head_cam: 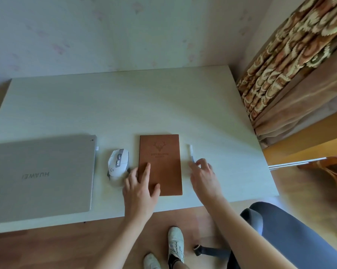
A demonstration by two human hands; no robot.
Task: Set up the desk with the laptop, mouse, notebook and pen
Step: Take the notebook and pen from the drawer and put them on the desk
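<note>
Hands at notebook and pen
Left hand (pixel 139 188) laid flat, unclenched, on brown deer-embossed notebook (pixel 161 164) — white pen (pixel 191 152) pinched by right hand (pixel 203 176) fingertips.

The pale desk (pixel 125 105) is carrying a notebook (pixel 161 166); mouse (pixel 118 164) and closed laptop (pixel 39 177) lying left of it, pen (pixel 191 153) right.

The desk (pixel 125 105) is pale off-white with faint grain. The laptop (pixel 39 175) is silver-grey, the mouse (pixel 118 164) white with grey buttons. The notebook (pixel 161 164) is rust brown, stamped with a darker deer head. The pen (pixel 191 153) is white. The curtain (pixel 292 55) shows brown-and-cream swirls. The floor (pixel 47 251) is reddish wood.
</note>
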